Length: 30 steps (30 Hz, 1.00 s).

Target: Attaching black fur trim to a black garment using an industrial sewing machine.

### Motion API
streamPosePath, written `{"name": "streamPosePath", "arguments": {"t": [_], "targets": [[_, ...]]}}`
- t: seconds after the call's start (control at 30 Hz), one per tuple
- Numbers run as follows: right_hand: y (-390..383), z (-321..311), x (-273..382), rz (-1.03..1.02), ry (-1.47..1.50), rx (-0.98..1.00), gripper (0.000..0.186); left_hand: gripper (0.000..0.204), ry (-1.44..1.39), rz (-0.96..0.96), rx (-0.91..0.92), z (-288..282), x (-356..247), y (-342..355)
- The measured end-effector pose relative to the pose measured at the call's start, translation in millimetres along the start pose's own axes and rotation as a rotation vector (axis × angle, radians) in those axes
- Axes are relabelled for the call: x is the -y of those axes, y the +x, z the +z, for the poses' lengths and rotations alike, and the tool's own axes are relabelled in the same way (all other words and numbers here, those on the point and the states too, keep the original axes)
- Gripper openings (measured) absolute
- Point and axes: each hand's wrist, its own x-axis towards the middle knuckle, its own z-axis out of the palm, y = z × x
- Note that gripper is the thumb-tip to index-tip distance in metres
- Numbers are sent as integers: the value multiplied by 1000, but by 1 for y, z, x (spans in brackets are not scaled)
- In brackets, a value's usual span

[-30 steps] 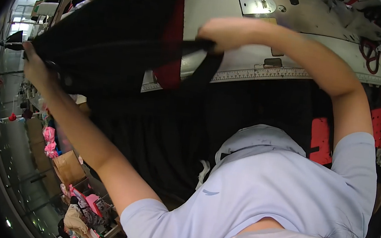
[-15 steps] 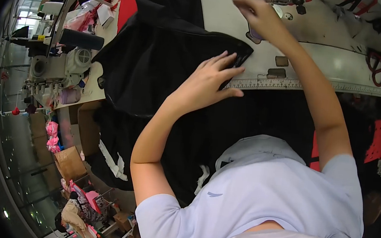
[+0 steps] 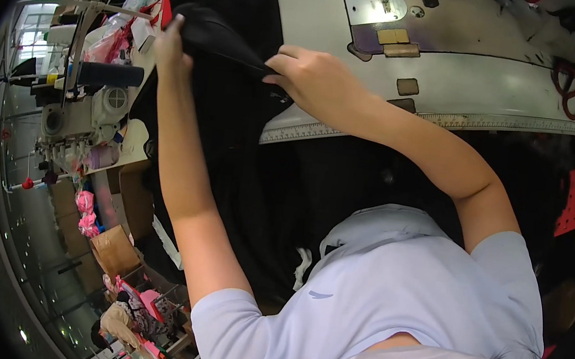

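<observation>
A large piece of black fabric (image 3: pixel 241 1) lies over the left part of the white sewing table (image 3: pixel 308 10) and hangs down its front edge. My right hand (image 3: pixel 314 82) pinches a corner of it between thumb and fingers, just left of the sewing machine (image 3: pixel 388 2). Farther left, my left hand (image 3: pixel 172 50) is closed on another part of the cloth, its fingers partly hidden and slightly blurred. Between both hands the fabric is lifted into a fold.
A measuring strip (image 3: pixel 495 123) runs along the table's front edge. Red-handled scissors (image 3: pixel 566 92) lie at the right. Past the left end stand another machine with a motor (image 3: pixel 111 104) and a cardboard box (image 3: pixel 114 250). Another person (image 3: pixel 123 321) is at the lower left.
My right hand has come from beside the machine needle leftward to the fabric and taken hold of it. My left hand, flat on the cloth before, has moved left and grips it.
</observation>
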Motion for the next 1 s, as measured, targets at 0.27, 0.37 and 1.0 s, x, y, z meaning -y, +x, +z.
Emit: {"name": "streamPosePath", "arguments": {"t": [0.27,0.37,1.0], "targets": [[10,-35,-44,806,718,-69,26,45,1027,1073,188,225,27,53],[-24,-64,-39,826,605,-23,27,48,968,840,832,235,121,64],[-60,-131,-122,-72,-656,138,24,29,695,854,918,198,103,-79]]}}
